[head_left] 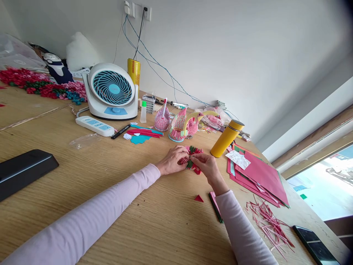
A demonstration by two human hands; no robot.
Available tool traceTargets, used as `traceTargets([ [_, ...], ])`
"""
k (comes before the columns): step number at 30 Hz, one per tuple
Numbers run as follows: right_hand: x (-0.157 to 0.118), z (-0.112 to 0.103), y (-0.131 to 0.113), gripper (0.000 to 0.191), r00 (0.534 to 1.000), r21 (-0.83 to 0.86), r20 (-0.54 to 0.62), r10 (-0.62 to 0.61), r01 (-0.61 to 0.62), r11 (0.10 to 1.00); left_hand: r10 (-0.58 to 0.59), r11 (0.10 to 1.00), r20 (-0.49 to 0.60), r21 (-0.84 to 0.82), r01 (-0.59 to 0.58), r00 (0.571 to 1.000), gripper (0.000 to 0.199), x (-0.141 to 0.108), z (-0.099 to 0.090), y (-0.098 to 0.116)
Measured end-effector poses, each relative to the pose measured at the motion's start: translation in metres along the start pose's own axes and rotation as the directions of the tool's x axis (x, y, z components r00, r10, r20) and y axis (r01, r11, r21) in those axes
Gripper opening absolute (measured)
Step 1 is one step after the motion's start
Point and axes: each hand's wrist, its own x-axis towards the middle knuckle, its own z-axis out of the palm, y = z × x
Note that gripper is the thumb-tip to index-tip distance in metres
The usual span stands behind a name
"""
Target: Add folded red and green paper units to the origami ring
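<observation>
Low over the wooden table, a ring-like piece of folded red, pink and green paper (192, 164) is between my two hands. My left hand (174, 161) grips it from the left with curled fingers. From the right, my right hand (206, 166) pinches at its middle with thumb and forefinger; whether a small separate piece sits in that pinch is hidden. A loose red paper triangle (199, 198) lies on the table nearer to me. Beside my right forearm is a stack of narrow pink and green paper strips (216, 207), partly covered by the sleeve.
Folded-paper swans (180, 125) stand beyond my hands. A yellow flask (226, 139) rises at right, near red paper sheets (259, 176) and paper shreds (268, 221). A phone (316, 244) lies front right. A fan (111, 92) and power strip (95, 126) stand at back left.
</observation>
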Motion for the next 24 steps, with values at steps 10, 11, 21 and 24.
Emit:
traceTargets([
  [10,-0.003,0.000,-0.006,0.027,0.992,-0.344,0.014,-0.123,0.120,0.931,0.004,0.999,0.024,-0.052,-0.003,1.000,0.016,0.000,0.000,-0.001],
  [11,-0.003,0.000,-0.006,0.024,0.991,-0.367,0.014,-0.132,0.127,0.921,0.004,0.998,0.025,-0.059,-0.002,1.000,0.017,0.000,0.000,-0.001],
  [21,0.000,-0.009,-0.003,0.019,0.988,-0.437,0.116,-0.106,0.146,0.887,-0.021,0.999,0.056,-0.035,0.023,0.998,0.026,-0.003,0.001,-0.002],
  [24,0.001,-0.011,-0.004,0.016,0.983,-0.597,0.125,-0.138,0.185,0.781,-0.020,0.999,0.073,-0.024,0.022,0.997,0.026,-0.003,0.001,-0.002],
])
